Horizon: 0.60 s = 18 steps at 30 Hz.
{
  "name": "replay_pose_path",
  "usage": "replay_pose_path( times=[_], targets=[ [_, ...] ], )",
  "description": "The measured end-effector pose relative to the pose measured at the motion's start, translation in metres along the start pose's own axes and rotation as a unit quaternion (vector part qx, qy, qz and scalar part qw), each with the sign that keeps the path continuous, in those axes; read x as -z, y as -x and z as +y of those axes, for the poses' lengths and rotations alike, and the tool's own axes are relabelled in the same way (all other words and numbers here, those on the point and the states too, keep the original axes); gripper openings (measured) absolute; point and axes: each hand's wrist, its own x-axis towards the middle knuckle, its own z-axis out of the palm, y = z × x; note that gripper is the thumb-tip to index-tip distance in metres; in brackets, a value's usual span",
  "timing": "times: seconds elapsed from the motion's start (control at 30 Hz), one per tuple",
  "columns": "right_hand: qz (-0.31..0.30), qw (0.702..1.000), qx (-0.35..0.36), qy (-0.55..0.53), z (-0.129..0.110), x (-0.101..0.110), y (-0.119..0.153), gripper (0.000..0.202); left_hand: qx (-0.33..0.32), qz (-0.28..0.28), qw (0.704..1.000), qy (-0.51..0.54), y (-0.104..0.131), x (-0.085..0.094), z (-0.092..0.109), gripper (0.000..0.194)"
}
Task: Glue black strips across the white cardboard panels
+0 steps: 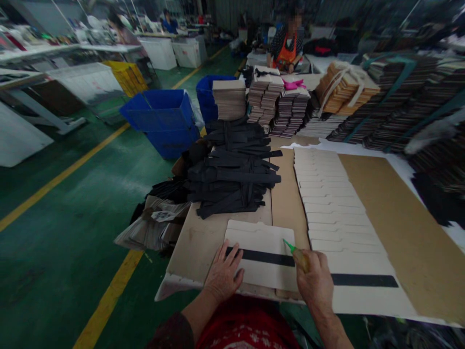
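Observation:
A cream-coloured flat panel (269,279) lies in front of me at the table's near edge, with a black strip (267,257) across it. My left hand (224,269) rests on the panel's left side, fingers spread, fingertips at the strip's left end. In my right hand (317,278) is a small glue bottle (302,259) with a green pointed nozzle, its tip over the panel just above the strip. To the right, a row of overlapping cream panels (334,208) runs away from me; the nearest one bears another black strip (365,280).
Bundles of black strips (236,169) lie behind the panel. Blue bins (165,121) stand at the left. Stacked boards (267,94) and a tied tan bundle (345,89) fill the table's back. A co-worker in an orange apron (286,51) is beyond them.

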Motion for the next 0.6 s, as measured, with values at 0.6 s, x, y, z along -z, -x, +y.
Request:
replay_pose_path(
  times=[0.6],
  targets=[
    [-0.025,0.997,0.054,-0.047,-0.033,-0.011,0.000,0.020,0.006,-0.001,1.000,0.017,0.002,-0.002,0.002,0.055]
  ],
)
